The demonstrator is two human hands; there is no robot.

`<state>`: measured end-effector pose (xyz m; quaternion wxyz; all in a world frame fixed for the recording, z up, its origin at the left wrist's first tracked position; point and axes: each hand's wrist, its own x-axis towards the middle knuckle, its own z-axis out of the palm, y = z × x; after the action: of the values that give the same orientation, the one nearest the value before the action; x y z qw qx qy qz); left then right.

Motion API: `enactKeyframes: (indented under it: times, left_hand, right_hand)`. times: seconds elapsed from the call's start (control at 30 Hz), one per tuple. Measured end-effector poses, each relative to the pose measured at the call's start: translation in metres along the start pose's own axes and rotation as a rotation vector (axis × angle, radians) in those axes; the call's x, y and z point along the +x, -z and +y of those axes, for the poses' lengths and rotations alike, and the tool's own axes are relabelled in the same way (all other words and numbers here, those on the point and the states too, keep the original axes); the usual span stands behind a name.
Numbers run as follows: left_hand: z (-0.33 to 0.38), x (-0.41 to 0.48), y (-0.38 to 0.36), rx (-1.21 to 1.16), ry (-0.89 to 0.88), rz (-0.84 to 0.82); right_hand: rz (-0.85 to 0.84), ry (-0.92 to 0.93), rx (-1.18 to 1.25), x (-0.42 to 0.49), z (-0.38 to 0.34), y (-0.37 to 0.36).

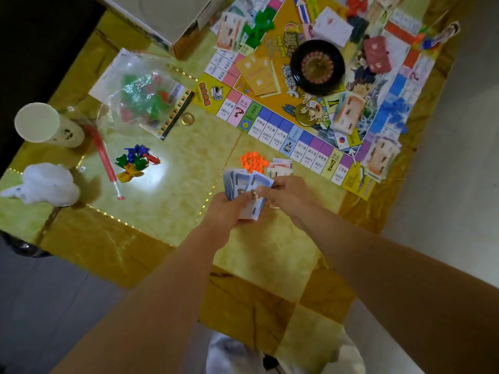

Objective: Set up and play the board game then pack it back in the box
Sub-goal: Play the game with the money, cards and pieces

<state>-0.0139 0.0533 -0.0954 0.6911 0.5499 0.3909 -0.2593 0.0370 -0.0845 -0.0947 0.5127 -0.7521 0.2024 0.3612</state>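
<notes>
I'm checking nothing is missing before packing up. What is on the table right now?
game board: one, yellow, table's far right
roulette wheel: one, black, on the board
houses: one pile, orange, beside board's near edge
pawns: one pile, mixed colours, table left
plastic bag: one, clear, left of board
paper cup: one, white, left edge
banknotes: one fan, blue, in both hands
left hand: one, grips banknotes
right hand: one, pinches banknotes

The table (172, 201) has a bare stretch in the middle, between the heap of small coloured figures (136, 160) on the left and the orange pieces (252, 160) on the right. Further left are a red tube (104, 157), a paper cup (40, 122) and a crumpled tissue (48, 184). Behind it, a plastic bag (145, 101) and the game board (270, 125) close the way.
</notes>
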Motion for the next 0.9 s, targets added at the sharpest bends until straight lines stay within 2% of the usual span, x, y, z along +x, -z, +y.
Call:
enactKeyframes:
  times: [0.07,0.17,0.23,0.4,0.47,0.53,0.6,0.77,0.9]
  left_hand:
    - [0.001,0.005,-0.013,-0.039,-0.005,0.080]
    - [-0.001,0.014,-0.019,0.035,-0.150,0.302]
    - [-0.002,0.019,-0.020,0.048,-0.185,0.375]
    - [-0.004,0.022,-0.033,0.036,-0.124,0.293]
    - [-0.006,0.022,-0.041,0.035,-0.106,0.261]
    - [-0.005,0.022,-0.050,0.045,-0.091,0.240]
    - [-0.004,0.022,-0.063,0.069,-0.072,0.220]
    - [0.007,0.022,-0.111,0.116,-0.035,0.117]
    - [0.019,0.025,-0.155,0.128,0.007,0.060]
  right_hand:
    - [0.052,0.002,0.022,0.007,0.003,0.015]
    - [0.125,-0.007,-0.054,0.020,0.009,0.033]
    - [0.143,-0.025,-0.095,0.028,0.015,0.040]
    - [0.234,0.023,-0.471,0.038,0.028,0.043]
    - [0.275,0.068,-0.540,0.038,0.029,0.048]
    - [0.294,0.098,-0.482,0.034,0.026,0.054]
    - [0.280,0.166,-0.309,0.029,0.024,0.061]
    - [0.087,0.220,-0.070,0.027,0.026,0.093]
    - [0.185,0.167,-0.020,0.033,0.028,0.143]
